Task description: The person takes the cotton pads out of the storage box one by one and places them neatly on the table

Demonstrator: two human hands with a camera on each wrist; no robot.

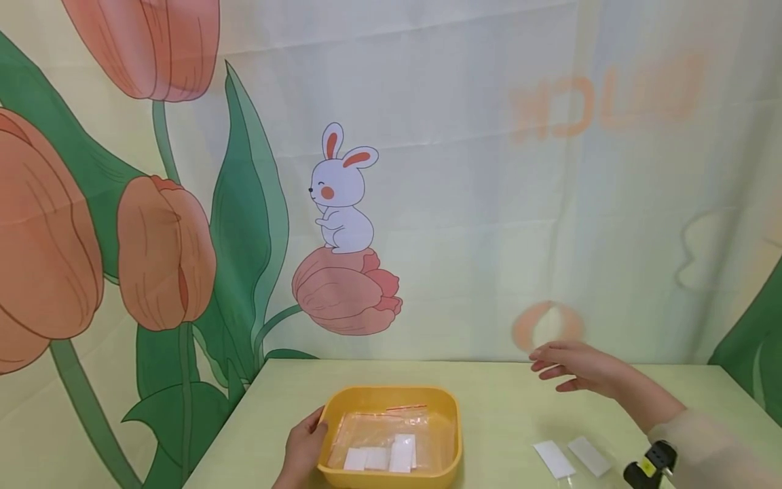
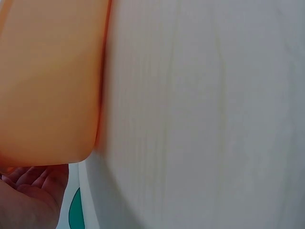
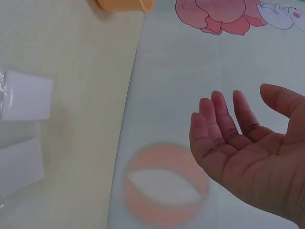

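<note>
On the left side of a yellow plastic basin (image 1: 453, 441), my left hand (image 1: 302, 448) grips the wall, thumb over the rim. Inside the basin lie clear plastic bags (image 1: 366, 428) with red seal strips and several white rectangular pieces (image 1: 402, 454). The left wrist view shows the basin's outer wall (image 2: 52, 86) close up, with the left hand (image 2: 35, 195) at its lower corner. Raised over the right part of the table, my right hand (image 1: 580, 370) holds nothing. Its fingers are loosely bent and spread, palm visible in the right wrist view (image 3: 252, 157).
Two white rectangular pieces (image 1: 554, 459) (image 1: 589, 456) lie side by side on the pale table (image 1: 495, 414) below the right hand, with clear plastic at their ends. A printed curtain (image 1: 464, 204) with tulips and a rabbit hangs right behind the table's back edge.
</note>
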